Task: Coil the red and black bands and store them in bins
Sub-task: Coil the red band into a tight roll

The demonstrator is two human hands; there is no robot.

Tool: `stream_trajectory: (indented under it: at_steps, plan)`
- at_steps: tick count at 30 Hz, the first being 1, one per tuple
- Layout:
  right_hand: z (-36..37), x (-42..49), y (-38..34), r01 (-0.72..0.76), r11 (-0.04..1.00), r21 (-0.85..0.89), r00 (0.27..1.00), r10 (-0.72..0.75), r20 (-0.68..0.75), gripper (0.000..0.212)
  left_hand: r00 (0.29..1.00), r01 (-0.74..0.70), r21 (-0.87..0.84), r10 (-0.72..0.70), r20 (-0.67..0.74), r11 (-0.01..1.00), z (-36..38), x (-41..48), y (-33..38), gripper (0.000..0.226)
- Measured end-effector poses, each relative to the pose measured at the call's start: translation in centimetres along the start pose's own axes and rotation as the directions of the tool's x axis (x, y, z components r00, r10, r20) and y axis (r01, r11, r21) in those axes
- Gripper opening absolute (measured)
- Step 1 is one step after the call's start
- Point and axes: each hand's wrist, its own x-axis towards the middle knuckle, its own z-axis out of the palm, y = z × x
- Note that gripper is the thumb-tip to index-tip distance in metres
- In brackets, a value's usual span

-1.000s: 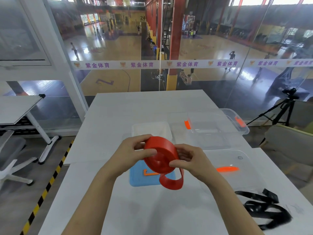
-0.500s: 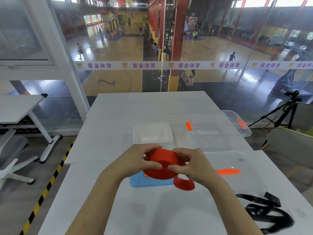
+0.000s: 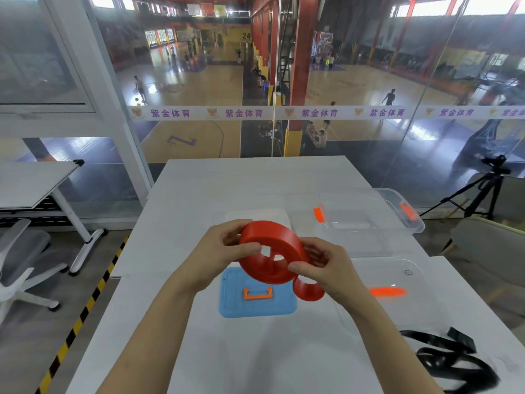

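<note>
The red band (image 3: 272, 253) is wound into a thick coil held above the table's middle, with a short loose tail curling down at its lower right. My left hand (image 3: 227, 248) grips the coil's left side, thumb on its face. My right hand (image 3: 324, 265) pinches the right edge near the tail. The black band (image 3: 454, 362) lies in a loose tangle on the table at the lower right. A small white bin (image 3: 284, 216) sits just behind the coil, partly hidden. A larger clear bin (image 3: 369, 220) with orange latches stands to its right.
A blue lid (image 3: 255, 297) with an orange handle lies flat below the coil. A clear lid (image 3: 397, 291) with an orange handle rests at the right. A glass wall runs behind the white table (image 3: 241, 180). A tripod (image 3: 483, 191) stands off the right side, an office chair at the left.
The coil has turned in my hands and risen slightly. The loose red tail is shorter, more of it wound onto the coil.
</note>
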Motion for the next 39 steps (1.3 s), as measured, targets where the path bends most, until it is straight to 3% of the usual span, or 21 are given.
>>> stream_trajectory:
  at_steps: [3,7,12,15,19,24,26,32,36,39]
  plan:
    - [0.4,0.0,0.1,0.028,1.0,0.006,0.998,-0.028,-0.055,0.036,0.998,0.03,-0.005,-0.03,0.047,1.0,0.2,0.2,-0.7,0.036]
    - [0.1,-0.1,0.2,0.029,0.996,-0.086,1.0,-0.03,-0.004,0.032,0.982,0.118,0.226,-0.148,0.118,0.967,-0.3,0.5,-1.6,0.036]
    - [0.4,0.2,-0.2,0.079,0.933,-0.351,0.993,-0.042,0.113,0.032,0.979,0.045,0.485,-0.135,0.152,0.873,0.8,0.5,-1.2,0.046]
    - [0.8,0.3,0.0,0.085,0.93,-0.358,0.992,-0.045,0.119,0.032,0.987,-0.022,0.599,-0.08,0.143,0.8,1.3,0.4,-0.9,0.041]
    - [0.7,0.6,-0.5,0.072,0.958,-0.279,0.991,-0.038,0.127,0.038,0.992,0.002,0.452,-0.058,0.11,0.892,0.6,0.2,-1.1,0.033]
    - [0.1,0.8,-0.2,0.012,0.995,-0.095,0.999,-0.008,0.041,0.04,0.997,0.074,0.04,-0.074,0.02,0.997,-0.2,-0.2,-1.5,0.032]
    - [0.4,0.7,0.2,0.006,1.0,0.003,1.0,-0.006,-0.005,0.039,0.998,0.067,-0.062,-0.067,0.004,0.996,-0.6,-0.3,-1.4,0.031]
    - [2.3,0.5,0.4,0.0,0.997,0.081,1.0,0.001,-0.019,0.038,0.994,0.109,-0.223,-0.11,0.007,0.969,-0.8,-0.5,-2.6,0.028]
    - [4.0,0.2,0.5,-0.049,0.985,0.167,0.998,0.056,-0.036,0.025,0.991,0.127,-0.316,-0.135,-0.005,0.94,-0.9,-0.6,-3.4,0.033]
    - [4.9,0.3,0.6,-0.125,0.942,0.311,0.991,0.136,-0.016,0.044,0.991,0.123,-0.338,-0.131,-0.001,0.933,-1.4,-0.7,-3.8,0.036]
